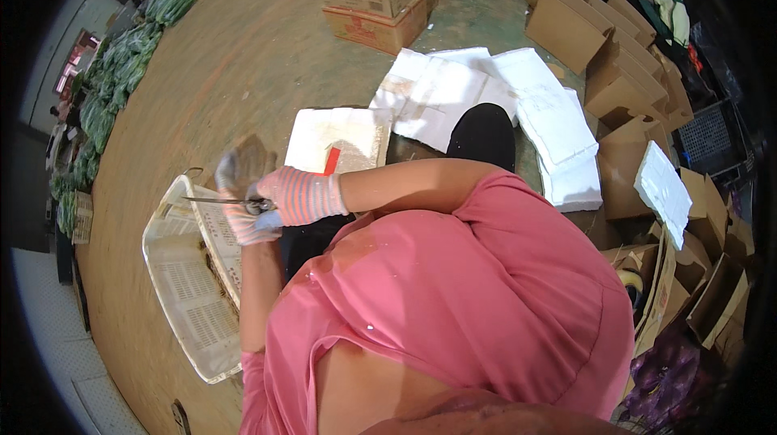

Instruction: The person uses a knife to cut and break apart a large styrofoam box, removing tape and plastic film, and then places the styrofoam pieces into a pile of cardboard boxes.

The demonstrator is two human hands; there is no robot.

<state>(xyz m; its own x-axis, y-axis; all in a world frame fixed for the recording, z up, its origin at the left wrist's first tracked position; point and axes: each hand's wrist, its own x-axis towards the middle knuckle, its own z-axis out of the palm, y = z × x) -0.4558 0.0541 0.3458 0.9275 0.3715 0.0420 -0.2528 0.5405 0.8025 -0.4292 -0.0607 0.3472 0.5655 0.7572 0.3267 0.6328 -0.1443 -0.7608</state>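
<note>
My right hand (pixel 300 195), in a striped knit glove, grips the dark handle of a tool with a thin metal blade (pixel 212 199). The blade points left over the rim of a white plastic basket; whether this is a knife or scissors is unclear. My left hand (pixel 230 183), also gloved, is just beside and partly behind the tool, its fingers stretched away from me. My right hand hides part of its palm. The dirty, slatted basket (pixel 164 289) stands at my left. Before me lies a white foam board (pixel 334 131) bearing a red strip.
More white foam boards (pixel 446 92) spread across the floor by my dark shoe (pixel 484 134). Stacked cartons (pixel 376 22) stand ahead. Several open cardboard boxes (pixel 631 65) curve along the right, near a black crate (pixel 710 137). Bagged green vegetables (pixel 112 89) line the far left.
</note>
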